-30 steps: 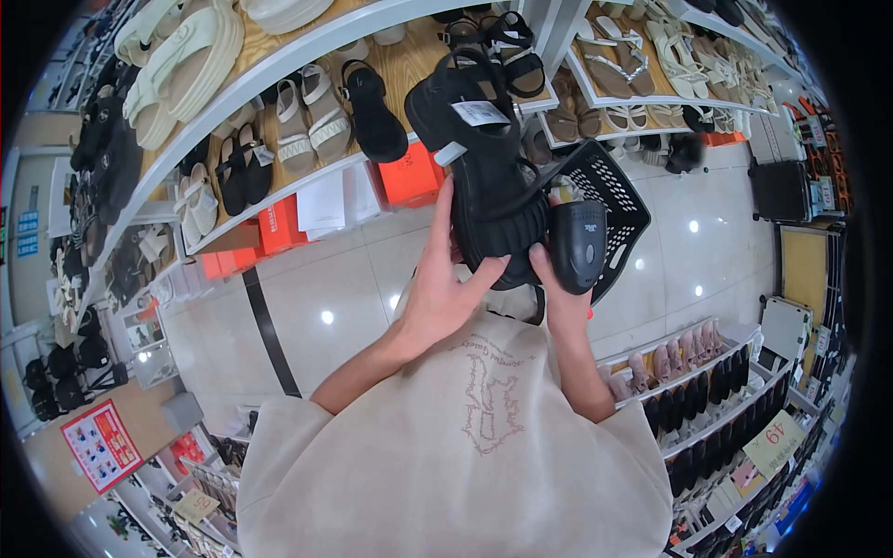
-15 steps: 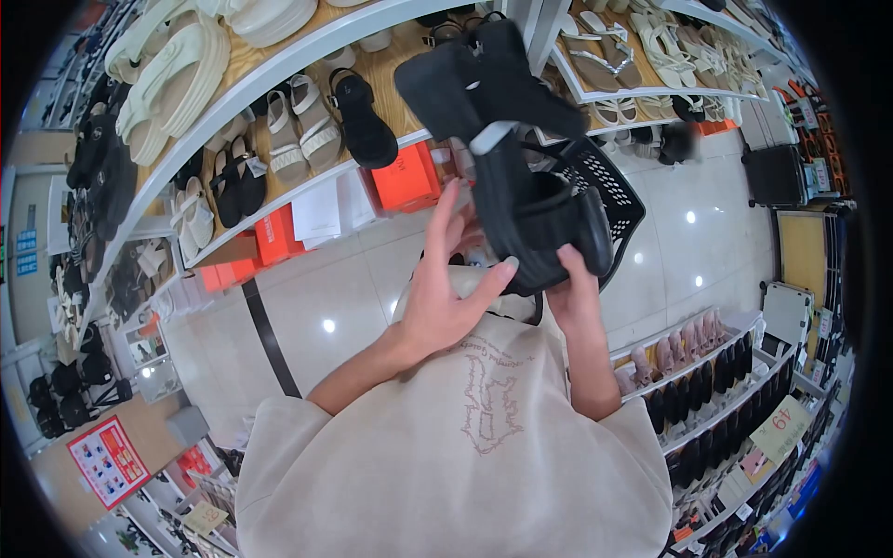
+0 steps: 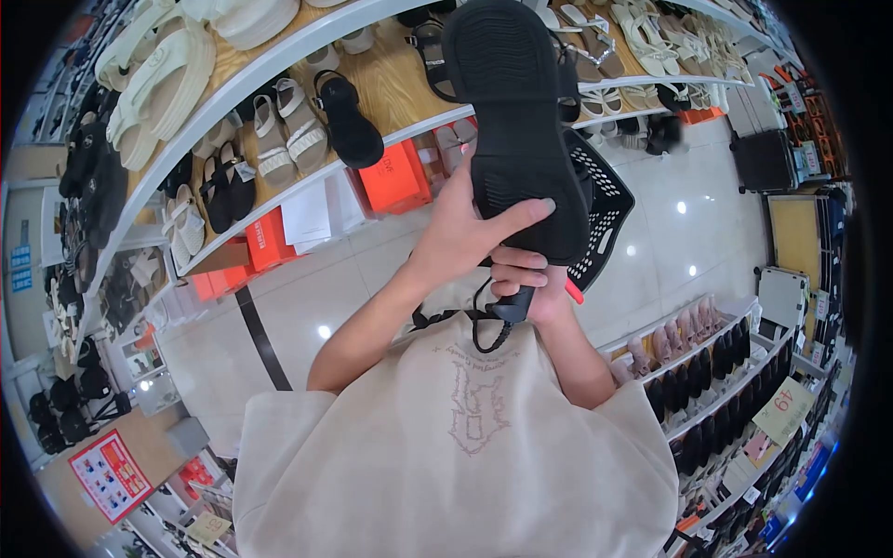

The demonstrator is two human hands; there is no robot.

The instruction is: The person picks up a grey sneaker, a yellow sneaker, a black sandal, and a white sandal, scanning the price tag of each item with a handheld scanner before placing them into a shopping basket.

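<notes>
A black sandal (image 3: 526,121) is raised in front of me with its ribbed sole facing me and its heel end lowest. My left hand (image 3: 465,223) grips it near the heel, thumb across the sole and the other fingers behind. Just below, my right hand (image 3: 530,279) is closed, its fingers curled around a black cylindrical handle (image 3: 514,304). A dark braided cord (image 3: 480,325) loops from that handle. What the handle belongs to is hidden behind my fingers and the sandal. A small red piece (image 3: 574,292) shows beside my right hand.
Ahead, a white-edged shelf (image 3: 279,98) carries several sandals, with orange boxes (image 3: 395,177) beneath it. A black perforated basket (image 3: 609,209) is behind the sandal to the right. A low shoe rack (image 3: 698,391) stands at lower right, and a black suitcase (image 3: 765,160) farther off.
The sandal has turned from showing its straps and footbed to showing its sole. My left thumb now presses the sole. My right hand has left the sandal's heel and closes around the black handle.
</notes>
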